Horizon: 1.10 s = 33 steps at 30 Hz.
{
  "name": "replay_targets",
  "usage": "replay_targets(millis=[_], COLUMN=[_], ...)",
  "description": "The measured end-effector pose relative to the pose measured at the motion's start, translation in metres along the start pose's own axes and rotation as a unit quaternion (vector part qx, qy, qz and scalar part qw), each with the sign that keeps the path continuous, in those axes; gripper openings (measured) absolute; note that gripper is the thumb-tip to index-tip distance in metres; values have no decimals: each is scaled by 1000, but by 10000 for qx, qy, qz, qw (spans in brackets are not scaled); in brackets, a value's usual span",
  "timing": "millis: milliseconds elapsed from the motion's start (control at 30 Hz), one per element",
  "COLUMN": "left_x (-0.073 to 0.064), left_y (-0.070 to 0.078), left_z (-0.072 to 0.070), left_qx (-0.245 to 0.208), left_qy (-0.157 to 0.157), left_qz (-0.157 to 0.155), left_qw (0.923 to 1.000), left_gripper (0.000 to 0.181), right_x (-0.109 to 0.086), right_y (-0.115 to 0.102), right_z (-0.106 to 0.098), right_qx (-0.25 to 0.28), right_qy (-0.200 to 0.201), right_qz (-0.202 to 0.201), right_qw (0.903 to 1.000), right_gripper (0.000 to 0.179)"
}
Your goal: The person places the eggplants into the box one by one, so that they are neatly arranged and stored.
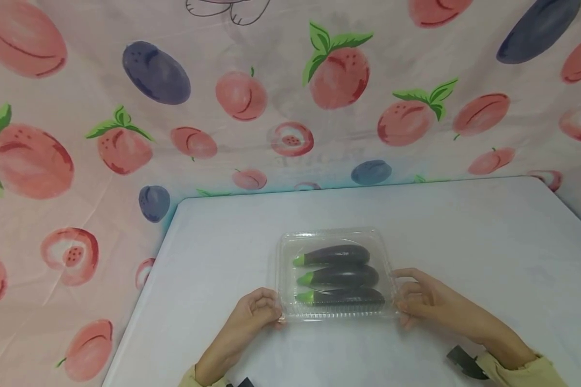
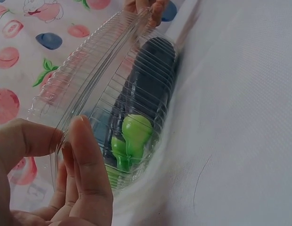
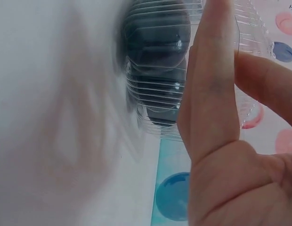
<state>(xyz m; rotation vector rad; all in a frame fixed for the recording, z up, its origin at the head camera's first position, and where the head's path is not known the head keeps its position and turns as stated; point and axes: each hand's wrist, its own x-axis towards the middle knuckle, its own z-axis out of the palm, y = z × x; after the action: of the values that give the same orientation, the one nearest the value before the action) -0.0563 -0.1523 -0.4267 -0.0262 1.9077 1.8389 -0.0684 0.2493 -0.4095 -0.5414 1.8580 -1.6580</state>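
Observation:
A clear plastic clamshell box (image 1: 339, 315) with a ribbed wall holds three dark purple eggplants (image 1: 341, 276) with green stem ends pointing left. Its lid lies over them. My left hand (image 1: 253, 316) pinches the rim at the near left corner, thumb on one side and fingers on the other in the left wrist view. At the right edge, my right hand (image 1: 431, 303) pinches the rim between thumb and fingers. In the right wrist view, the rounded eggplant ends (image 3: 158, 37) show through the ribbed wall beside the fingers.
The box is over a white table (image 1: 213, 247) whose far edge meets a hanging cloth (image 1: 252, 48) printed with peaches and blue fruit. Cloth also flanks the table on the left and right. Dark straps (image 1: 466, 363) sit near both sleeve cuffs.

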Motion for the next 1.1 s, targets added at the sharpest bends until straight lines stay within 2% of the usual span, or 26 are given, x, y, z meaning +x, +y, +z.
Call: replay_targets(millis=[433,633,800,933,1100], left_x=[-1,-1,1,2,2], left_y=[0,2,5,10,18], left_z=[-1,0,-2,-6,-11], left_qx=[-23,123,353,476,548], left_qy=[23,125,328,611,788], left_qz=[27,134,120,58,160], left_qw=[10000,9998,9988,9970,9953], left_gripper=[39,40,44,45,44], right_x=[-1,-1,-1,-3,-4], right_y=[-1,0,-3,-10,-19], right_z=[-2,-4,-9,-12,-13], right_qx=[-101,-235,-859,-1577,-1945], right_qy=[1,37,314,725,1074], right_qz=[121,-23,-139,89,265], right_qw=[9999,9997,9957,9848,9747], right_gripper=[56,54,50,50,51])
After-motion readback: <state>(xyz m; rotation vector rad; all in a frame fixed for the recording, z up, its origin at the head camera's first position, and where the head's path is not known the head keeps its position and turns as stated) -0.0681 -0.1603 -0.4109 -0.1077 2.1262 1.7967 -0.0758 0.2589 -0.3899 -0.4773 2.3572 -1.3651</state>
